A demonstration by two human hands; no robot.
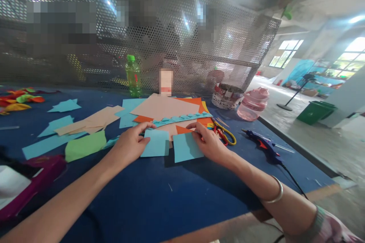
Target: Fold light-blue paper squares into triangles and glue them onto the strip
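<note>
Between thumb and fingers, my left hand (131, 141) pinches a light-blue paper square (155, 143) at its left side. My right hand (210, 140) grips a second light-blue paper square (186, 147) by its upper right corner. The two squares hang side by side with a narrow gap. Just behind them lies a blue paper strip (182, 119) with a row of small folded points. It rests on a stack of peach sheets (168, 105) and orange sheets (188, 100). Yellow-handled scissors (228, 133) lie beyond my right hand, partly hidden.
Blue, peach and green paper (85, 146) pieces lie left, near a purple object (34, 186). A glue gun (264, 146) with its cord lies right. A green bottle (133, 78), a woven basket (226, 98) and a pink jug (253, 104) stand behind, before a perforated metal screen (182, 34).
</note>
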